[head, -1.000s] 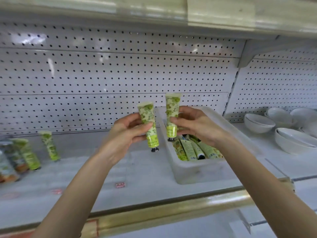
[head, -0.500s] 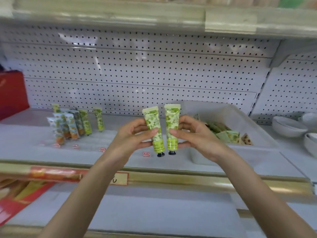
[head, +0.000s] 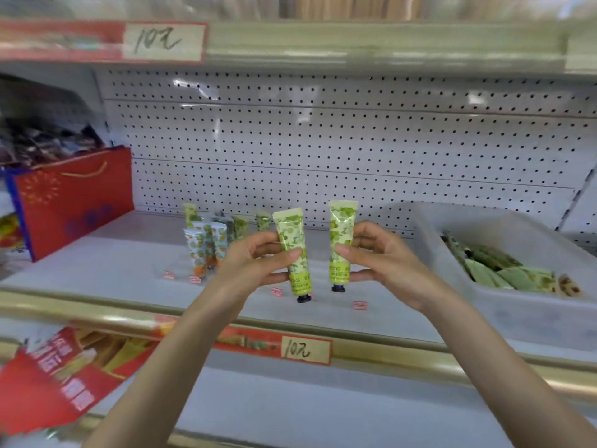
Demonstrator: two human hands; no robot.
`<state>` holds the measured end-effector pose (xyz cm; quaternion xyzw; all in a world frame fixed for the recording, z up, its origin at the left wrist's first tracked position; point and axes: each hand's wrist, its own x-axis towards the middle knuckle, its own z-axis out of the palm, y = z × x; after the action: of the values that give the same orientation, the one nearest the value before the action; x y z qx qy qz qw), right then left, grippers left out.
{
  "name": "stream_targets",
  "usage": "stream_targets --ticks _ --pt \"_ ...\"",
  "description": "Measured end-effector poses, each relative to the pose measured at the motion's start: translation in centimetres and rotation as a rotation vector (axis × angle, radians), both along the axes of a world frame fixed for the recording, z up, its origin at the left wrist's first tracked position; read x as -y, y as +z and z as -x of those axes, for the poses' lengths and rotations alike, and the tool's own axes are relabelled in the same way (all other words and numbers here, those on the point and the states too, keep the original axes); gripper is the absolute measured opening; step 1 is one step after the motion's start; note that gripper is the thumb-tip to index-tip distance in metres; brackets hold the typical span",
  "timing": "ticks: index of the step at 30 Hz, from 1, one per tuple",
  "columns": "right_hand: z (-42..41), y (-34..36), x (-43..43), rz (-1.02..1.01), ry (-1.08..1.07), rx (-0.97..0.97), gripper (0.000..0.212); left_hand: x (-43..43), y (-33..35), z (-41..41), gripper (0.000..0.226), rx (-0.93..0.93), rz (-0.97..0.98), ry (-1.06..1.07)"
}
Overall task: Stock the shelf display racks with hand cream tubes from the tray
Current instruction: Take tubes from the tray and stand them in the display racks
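Green and leaf-printed, the left tube is pinched cap-down in the left hand, the right tube likewise in the right hand, just apart above the shelf. At right the tray holds more tubes. Farther back stocked tubes stand upright, a red bag at left, the pegboard behind.
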<state>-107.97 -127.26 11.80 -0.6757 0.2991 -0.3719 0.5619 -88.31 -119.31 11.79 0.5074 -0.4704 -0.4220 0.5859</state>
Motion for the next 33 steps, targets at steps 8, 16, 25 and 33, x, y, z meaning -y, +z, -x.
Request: stream_targets --ticks 8,16,25,33 --pt "-8.1 -1.3 2.6 -0.057 -0.184 0.112 0.027 1.3 1.8 -12.1 0.026 0.144 0.129 0.052" --pt "-12.4 -3.7 6.4 -0.022 -0.405 0.014 0.015 3.3 1.5 -16.7 0.030 0.179 0.157 -0.013" --pt "-14.5 -5.8 11.0 0.084 -0.475 -0.263 0.015 5.5 1.3 -18.0 0.034 0.222 0.179 -0.025" --pt "-14.5 -6.8 12.9 0.088 -0.495 -0.242 0.014 6.9 1.6 -18.7 0.033 0.256 0.179 0.027"
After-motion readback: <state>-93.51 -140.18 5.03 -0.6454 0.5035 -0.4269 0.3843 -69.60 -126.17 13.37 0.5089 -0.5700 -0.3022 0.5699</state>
